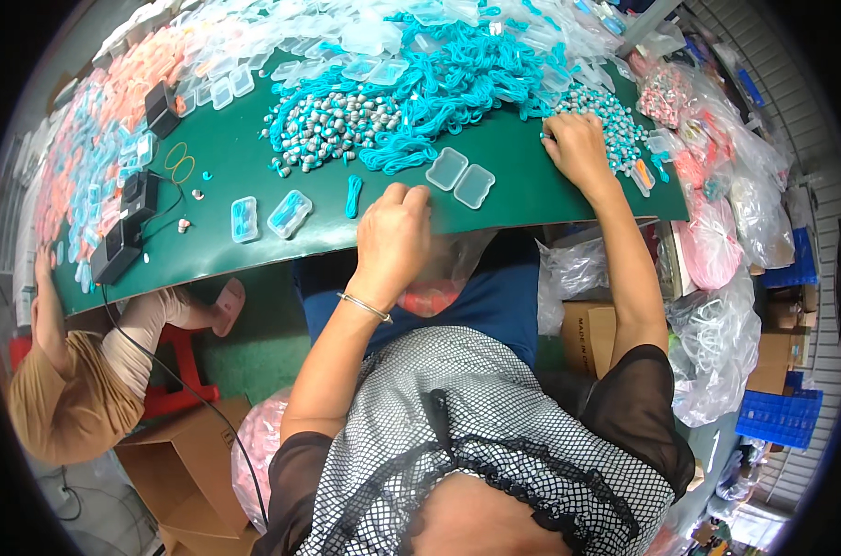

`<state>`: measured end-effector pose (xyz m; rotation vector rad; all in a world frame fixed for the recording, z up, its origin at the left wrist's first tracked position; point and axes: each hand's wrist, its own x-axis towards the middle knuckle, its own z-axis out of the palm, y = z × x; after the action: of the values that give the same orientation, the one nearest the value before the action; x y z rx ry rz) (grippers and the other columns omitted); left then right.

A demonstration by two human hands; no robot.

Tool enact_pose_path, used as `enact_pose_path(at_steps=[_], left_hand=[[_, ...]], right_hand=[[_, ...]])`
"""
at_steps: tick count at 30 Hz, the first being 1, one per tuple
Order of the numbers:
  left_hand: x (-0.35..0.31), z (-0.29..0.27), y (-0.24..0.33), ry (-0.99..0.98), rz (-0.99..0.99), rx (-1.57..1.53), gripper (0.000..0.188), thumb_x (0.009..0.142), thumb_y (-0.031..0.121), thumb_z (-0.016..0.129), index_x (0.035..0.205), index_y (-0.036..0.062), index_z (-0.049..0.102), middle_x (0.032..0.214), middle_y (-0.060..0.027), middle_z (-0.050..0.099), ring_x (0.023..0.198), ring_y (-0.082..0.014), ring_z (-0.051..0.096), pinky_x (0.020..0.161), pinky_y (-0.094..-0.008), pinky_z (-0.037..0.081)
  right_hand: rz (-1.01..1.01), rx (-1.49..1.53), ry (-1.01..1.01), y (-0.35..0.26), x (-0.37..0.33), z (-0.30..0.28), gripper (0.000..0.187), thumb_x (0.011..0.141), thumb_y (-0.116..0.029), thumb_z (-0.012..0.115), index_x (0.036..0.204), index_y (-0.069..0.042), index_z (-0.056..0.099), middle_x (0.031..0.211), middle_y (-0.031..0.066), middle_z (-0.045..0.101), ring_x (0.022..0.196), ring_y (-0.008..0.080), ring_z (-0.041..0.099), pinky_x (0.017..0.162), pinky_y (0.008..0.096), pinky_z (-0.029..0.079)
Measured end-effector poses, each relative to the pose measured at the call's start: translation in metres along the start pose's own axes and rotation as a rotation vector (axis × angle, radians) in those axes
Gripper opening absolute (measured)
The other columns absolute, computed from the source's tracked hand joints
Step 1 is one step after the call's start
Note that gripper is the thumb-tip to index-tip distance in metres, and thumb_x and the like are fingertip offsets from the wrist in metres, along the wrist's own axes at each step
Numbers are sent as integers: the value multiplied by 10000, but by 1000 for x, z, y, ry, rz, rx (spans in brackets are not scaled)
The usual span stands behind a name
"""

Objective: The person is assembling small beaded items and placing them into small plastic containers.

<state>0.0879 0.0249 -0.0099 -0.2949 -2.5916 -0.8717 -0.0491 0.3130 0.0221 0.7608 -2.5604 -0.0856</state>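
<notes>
Left hand [394,232] curled at table edge [253,255]; right hand [578,148] half-open, fingertips on earplugs [615,125].

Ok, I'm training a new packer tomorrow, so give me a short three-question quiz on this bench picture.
1. True or false: the open clear case on the green table is empty.
2. The right hand rests on: A) earplugs B) rubber bands C) a black box?
3. What does the left hand wear at the wrist?

Key: 1 true; 2 A; 3 a thin metal bangle.
</notes>
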Motion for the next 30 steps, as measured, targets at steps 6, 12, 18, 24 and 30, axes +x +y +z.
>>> enact_pose_path(at_steps=[6,12,18,24,30], left_hand=[[8,17,11,84,-41,-354,94,835,61,686,921,27,667,827,-135,624,678,-302,624,624,-393,497],[23,31,10,147,20,-264,85,840,84,693,903,37,661,810,-122,621,652,-287,617,604,-395,489],[16,26,15,137,67,-261,86,817,87,703,886,53,667,878,-104,613,822,-297,609,715,-407,486],[14,31,13,110,83,-148,119,793,152,703,868,67,663,908,-90,575,863,-289,563,724,-418,436],[11,17,17,33,71,-82,368,763,179,750,1088,52,635,939,-92,580,887,-289,566,734,-409,444]], right_hand=[[159,862,-19,-70,-9,-16,113,782,-68,717,868,-18,663,796,91,681,714,179,677,666,310,529],[367,1001,-82,-104,-27,-14,102,807,-44,713,890,0,671,845,66,671,772,134,627,687,279,497],[220,658,30,-113,-33,-14,139,760,-193,749,833,-96,682,893,21,652,895,236,611,799,393,443],[149,518,-87,-117,-25,-27,130,780,-234,727,828,-118,693,904,23,643,922,241,604,808,409,423],[110,574,-167,-107,-11,-39,113,812,-155,696,852,-49,691,821,84,648,779,269,622,704,381,480]])
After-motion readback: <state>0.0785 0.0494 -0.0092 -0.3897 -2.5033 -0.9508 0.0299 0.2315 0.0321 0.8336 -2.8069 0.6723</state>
